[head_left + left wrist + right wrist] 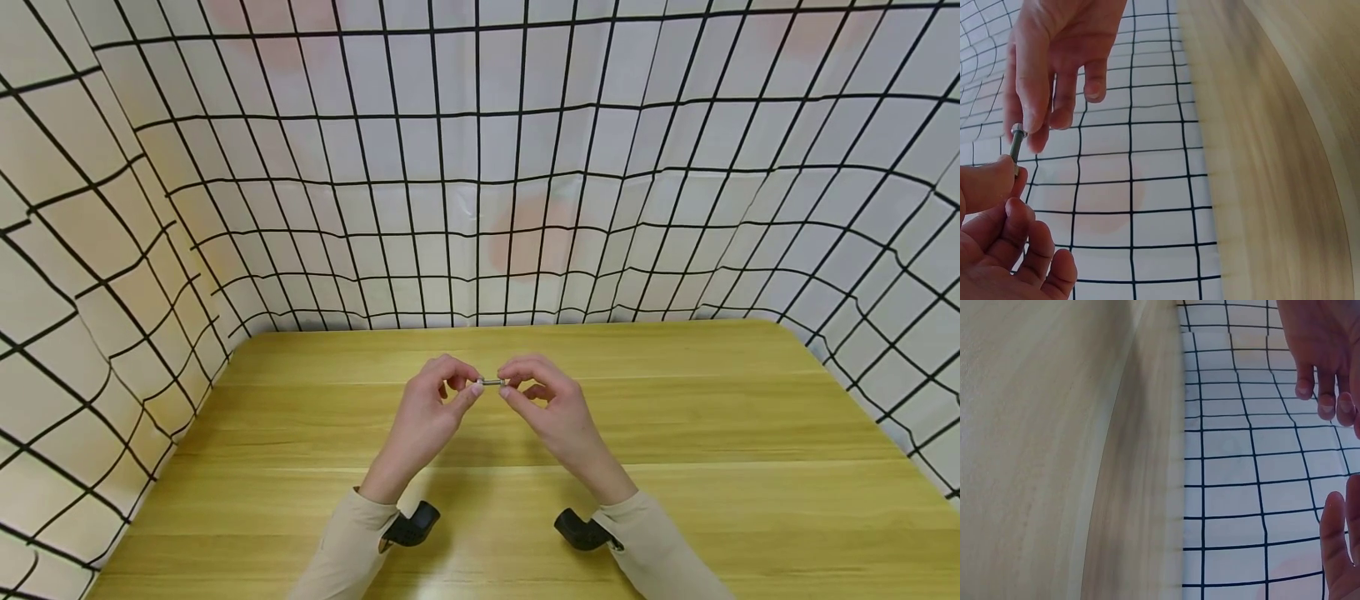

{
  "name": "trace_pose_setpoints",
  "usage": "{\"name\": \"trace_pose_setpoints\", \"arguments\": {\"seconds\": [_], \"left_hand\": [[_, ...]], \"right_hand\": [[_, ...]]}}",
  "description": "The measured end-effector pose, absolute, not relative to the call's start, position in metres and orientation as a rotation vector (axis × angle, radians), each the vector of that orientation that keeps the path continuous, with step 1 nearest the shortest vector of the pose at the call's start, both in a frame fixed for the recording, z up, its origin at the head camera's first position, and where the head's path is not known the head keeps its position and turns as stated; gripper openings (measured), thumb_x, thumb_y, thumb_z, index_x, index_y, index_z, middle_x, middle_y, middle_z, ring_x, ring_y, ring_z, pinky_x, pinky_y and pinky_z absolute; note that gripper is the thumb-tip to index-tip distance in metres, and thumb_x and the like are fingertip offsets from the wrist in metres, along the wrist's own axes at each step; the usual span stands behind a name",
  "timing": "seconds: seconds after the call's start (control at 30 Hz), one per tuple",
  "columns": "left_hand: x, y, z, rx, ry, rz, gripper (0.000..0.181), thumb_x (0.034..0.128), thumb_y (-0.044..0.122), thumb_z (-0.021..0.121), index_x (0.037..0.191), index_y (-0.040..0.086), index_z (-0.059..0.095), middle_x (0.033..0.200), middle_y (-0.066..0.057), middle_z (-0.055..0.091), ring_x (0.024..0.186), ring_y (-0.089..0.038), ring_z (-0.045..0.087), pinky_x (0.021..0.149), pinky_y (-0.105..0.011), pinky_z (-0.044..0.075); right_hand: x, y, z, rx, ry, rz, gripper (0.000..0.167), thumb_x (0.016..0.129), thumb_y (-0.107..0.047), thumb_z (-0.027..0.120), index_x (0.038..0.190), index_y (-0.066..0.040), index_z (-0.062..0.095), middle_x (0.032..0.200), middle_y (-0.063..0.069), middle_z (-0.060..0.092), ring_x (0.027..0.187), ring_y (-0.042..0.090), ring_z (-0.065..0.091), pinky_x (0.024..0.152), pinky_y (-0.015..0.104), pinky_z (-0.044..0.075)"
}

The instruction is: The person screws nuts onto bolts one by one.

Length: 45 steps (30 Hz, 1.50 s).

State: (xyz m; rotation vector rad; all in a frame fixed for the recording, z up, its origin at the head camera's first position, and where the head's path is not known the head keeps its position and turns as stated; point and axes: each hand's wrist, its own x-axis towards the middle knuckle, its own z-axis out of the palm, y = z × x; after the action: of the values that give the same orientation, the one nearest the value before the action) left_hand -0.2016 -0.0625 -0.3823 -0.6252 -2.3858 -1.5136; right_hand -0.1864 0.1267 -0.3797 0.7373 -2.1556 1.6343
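A yellowish wooden table occupied the lower part of the head view. Behind it, a white backdrop bore black grid lines and, near centre, a pale pink patch.

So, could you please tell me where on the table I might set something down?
The table is bare from the left hand to the left curtain, and from the right hand to the right curtain. The middle is crowded: both hands pinch a small metal bolt there.

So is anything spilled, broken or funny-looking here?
Nothing looks spilled or broken. The bolt looks straight between the left hand and right hand. Only the backdrop looks odd: some black lines are wavy, perhaps because it hangs unevenly.
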Motion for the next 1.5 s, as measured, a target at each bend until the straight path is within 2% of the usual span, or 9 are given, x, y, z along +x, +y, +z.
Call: {"name": "trace_pose_setpoints", "arguments": {"seconds": [0.13, 0.37, 0.6, 0.73, 0.9, 1.1, 1.2, 1.33, 1.5], "left_hand": [[-0.202, -0.063, -0.382, -0.622, -2.383, -1.509, 0.008, 0.0938, 0.016, 0.069, 0.095, 0.008, 0.068, 0.081, 0.002, 0.05, 0.084, -0.029, 0.049, 0.072, -0.037, 0.035], [-0.202, -0.063, -0.382, -0.624, -2.379, -1.503, 0.006, 0.0931, 0.014, 0.07, 0.095, 0.009, 0.068, 0.081, 0.002, 0.05, 0.081, -0.016, 0.046, 0.073, -0.037, 0.036], [-0.2, -0.063, -0.382, -0.645, -2.362, -1.506, 0.004, 0.0922, 0.014, 0.071, 0.095, 0.012, 0.068, 0.081, 0.003, 0.049, 0.082, -0.02, 0.048, 0.073, -0.038, 0.037], [-0.199, -0.062, -0.383, -0.666, -2.359, -1.509, 0.004, 0.092, 0.014, 0.071, 0.095, 0.013, 0.068, 0.082, 0.003, 0.049, 0.083, -0.024, 0.048, 0.073, -0.039, 0.037], [-0.199, -0.061, -0.382, -0.659, -2.369, -1.504, 0.004, 0.0917, 0.014, 0.071, 0.094, 0.014, 0.068, 0.081, 0.003, 0.049, 0.081, -0.016, 0.045, 0.072, -0.037, 0.036], [-0.199, -0.06, -0.383, -0.649, -2.38, -1.501, 0.004, 0.0926, 0.014, 0.07, 0.095, 0.012, 0.068, 0.081, 0.003, 0.049, 0.082, -0.019, 0.047, 0.072, -0.036, 0.036], [-0.2, -0.061, -0.383, -0.645, -2.379, -1.499, 0.004, 0.0928, 0.013, 0.07, 0.095, 0.011, 0.068, 0.081, 0.003, 0.049, 0.084, -0.026, 0.049, 0.072, -0.037, 0.036], [-0.2, -0.062, -0.384, -0.63, -2.377, -1.511, 0.004, 0.0926, 0.014, 0.07, 0.095, 0.01, 0.068, 0.081, 0.003, 0.05, 0.085, -0.032, 0.051, 0.072, -0.037, 0.035], [-0.201, -0.063, -0.384, -0.61, -2.378, -1.528, 0.005, 0.0929, 0.014, 0.07, 0.095, 0.009, 0.068, 0.082, 0.002, 0.051, 0.085, -0.03, 0.05, 0.072, -0.037, 0.036]], "right_hand": [[-0.186, 0.126, -0.379, 0.699, -2.187, 1.637, 0.015, 0.09, 0.004, 0.067, 0.104, -0.002, 0.067, 0.102, 0.007, 0.064, 0.091, 0.02, 0.057, 0.074, 0.033, 0.05], [-0.187, 0.125, -0.382, 0.621, -2.229, 1.697, 0.01, 0.093, -0.001, 0.065, 0.103, -0.002, 0.069, 0.1, 0.006, 0.066, 0.093, 0.019, 0.059, 0.077, 0.037, 0.049], [-0.203, 0.13, -0.408, 0.612, -2.204, 1.797, 0.007, 0.097, -0.009, 0.063, 0.099, -0.006, 0.069, 0.093, 0.005, 0.066, 0.085, 0.021, 0.061, 0.072, 0.038, 0.052], [-0.204, 0.13, -0.411, 0.62, -2.182, 1.864, 0.015, 0.099, -0.015, 0.061, 0.093, -0.003, 0.068, 0.085, 0.008, 0.065, 0.076, 0.023, 0.06, 0.068, 0.036, 0.052], [-0.204, 0.13, -0.411, 0.606, -2.177, 1.898, 0.02, 0.1, -0.018, 0.061, 0.09, -0.001, 0.067, 0.081, 0.011, 0.064, 0.074, 0.031, 0.059, 0.066, 0.033, 0.052], [-0.205, 0.132, -0.409, 0.568, -2.227, 1.865, 0.023, 0.104, -0.023, 0.053, 0.1, -0.007, 0.069, 0.084, 0.01, 0.066, 0.075, 0.026, 0.06, 0.062, 0.038, 0.051], [-0.205, 0.134, -0.408, 0.58, -2.227, 1.878, 0.023, 0.104, -0.02, 0.051, 0.112, -0.006, 0.068, 0.091, 0.012, 0.066, 0.076, 0.027, 0.06, 0.061, 0.038, 0.051], [-0.202, 0.135, -0.404, 0.614, -2.221, 1.872, 0.024, 0.1, -0.009, 0.057, 0.123, -0.007, 0.063, 0.104, 0.011, 0.063, 0.078, 0.028, 0.06, 0.062, 0.039, 0.052], [-0.192, 0.13, -0.389, 0.689, -2.217, 1.753, 0.031, 0.092, 0.001, 0.065, 0.122, -0.005, 0.062, 0.109, 0.012, 0.063, 0.082, 0.025, 0.062, 0.066, 0.035, 0.052]]}}
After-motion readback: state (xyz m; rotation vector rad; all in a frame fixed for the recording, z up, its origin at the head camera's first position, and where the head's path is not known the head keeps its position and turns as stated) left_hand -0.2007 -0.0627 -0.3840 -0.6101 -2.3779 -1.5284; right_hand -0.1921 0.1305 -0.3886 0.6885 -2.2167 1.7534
